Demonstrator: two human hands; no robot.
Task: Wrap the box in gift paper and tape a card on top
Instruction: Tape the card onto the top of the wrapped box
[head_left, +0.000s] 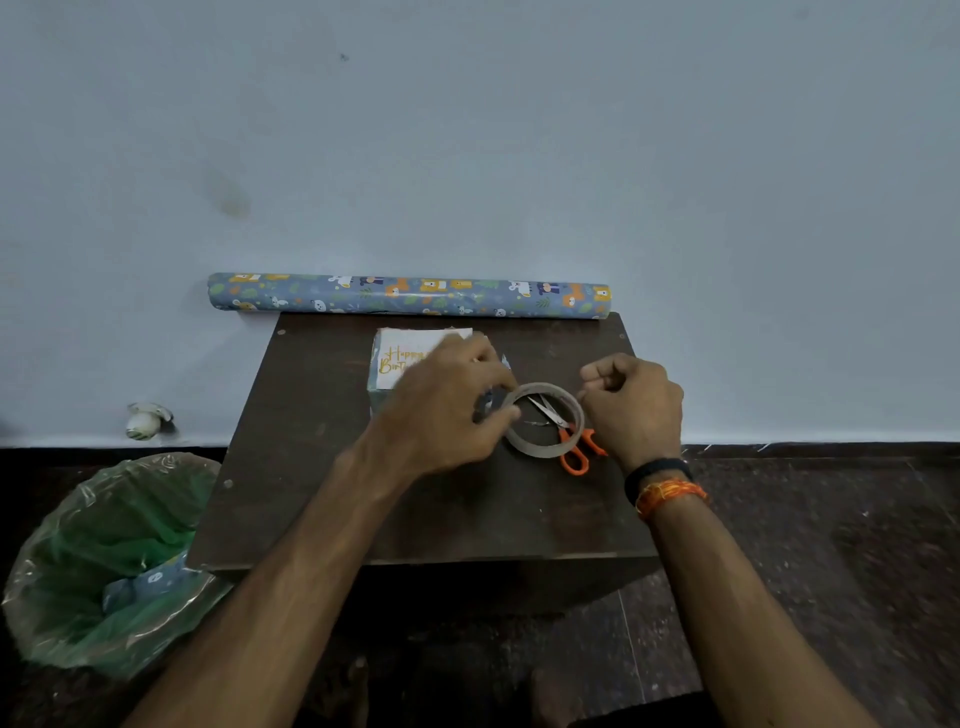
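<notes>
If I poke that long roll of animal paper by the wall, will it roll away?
The gift paper roll is round, so a poke would probably make it roll. It seems to lie against the wall, so it could likely only roll toward you across the table. It overhangs the table at its left end, so it might tip off.

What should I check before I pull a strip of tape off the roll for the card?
1. Tape roll in grip: ok, left hand holds its rim.
2. Free tape end caught: cannot tell; right hand is curled beside the roll, any strip too thin to see.
3. Card lying on top of the wrapped box: ok.
4. Card squared on the box: cannot tell, the left hand covers part.
5. Scissors nearby: ok, on the table beneath the roll.
</notes>
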